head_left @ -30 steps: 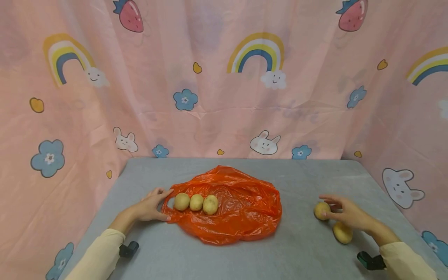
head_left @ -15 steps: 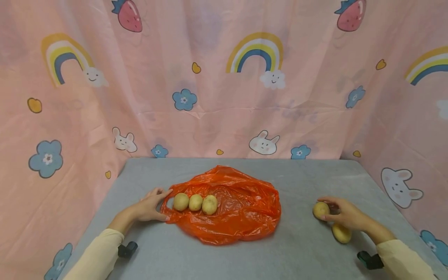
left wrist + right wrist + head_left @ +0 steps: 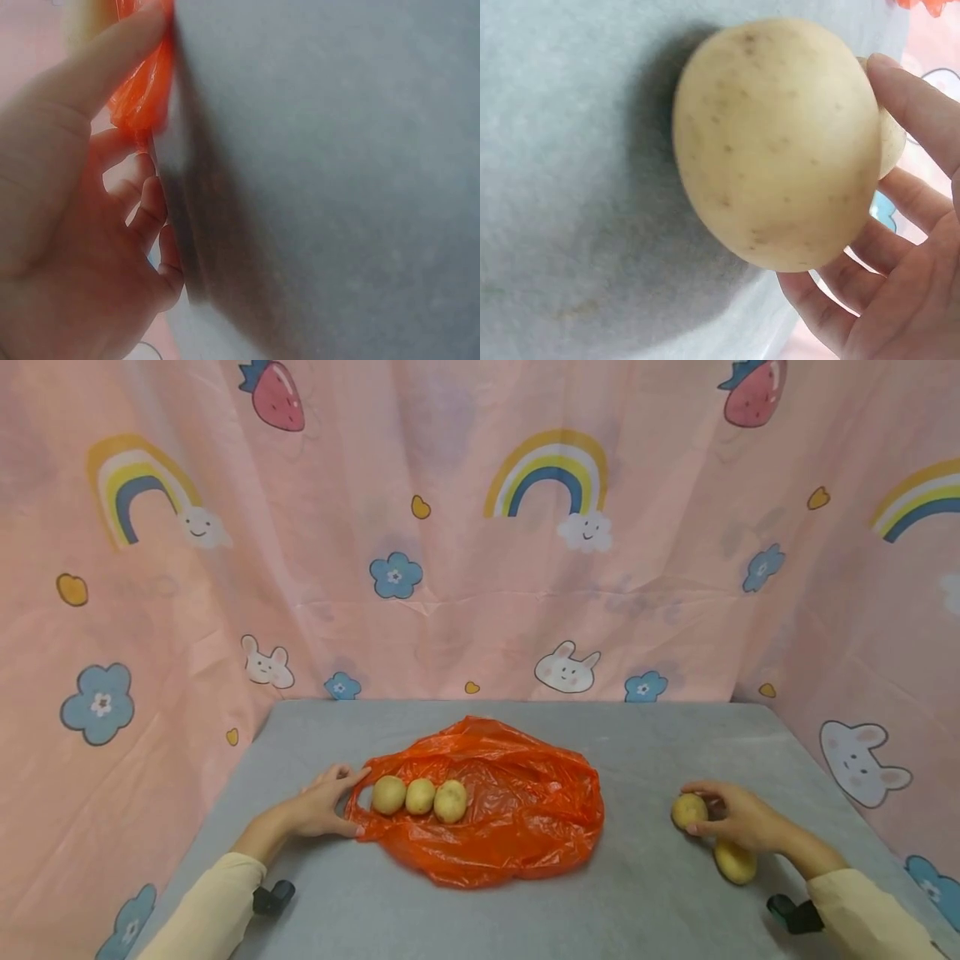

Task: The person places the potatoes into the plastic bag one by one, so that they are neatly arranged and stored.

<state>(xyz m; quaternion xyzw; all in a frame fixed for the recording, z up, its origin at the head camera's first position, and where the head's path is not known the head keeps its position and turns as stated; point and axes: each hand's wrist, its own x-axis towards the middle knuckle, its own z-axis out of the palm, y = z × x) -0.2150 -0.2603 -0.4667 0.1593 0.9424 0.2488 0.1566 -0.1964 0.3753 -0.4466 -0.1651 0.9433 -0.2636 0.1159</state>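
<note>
In the head view an orange plastic bag (image 3: 517, 852) lies spread on the table. Three potatoes, a left one (image 3: 388, 795), a middle one (image 3: 420, 796) and a right one (image 3: 451, 802), sit in a row at its left end. My left hand (image 3: 318, 806) touches the bag's left edge with spread thumb and forefinger; its thumb (image 3: 112, 56) rests along the plastic in the left wrist view. At the right, my right hand (image 3: 742, 818) holds a potato (image 3: 688, 811) between thumb and fingers. Another potato (image 3: 735, 862) lies just below that hand and fills much of the right wrist view.
The grey table (image 3: 547, 918) runs back to a pink patterned curtain (image 3: 465, 635), which also hangs along both sides. A dark device sits at the left wrist (image 3: 273, 896) and another at the right wrist (image 3: 793, 915).
My right hand's fingers have come closer around the upper potato at the right. The left hand, the bag and the three potatoes on it have stayed in place.
</note>
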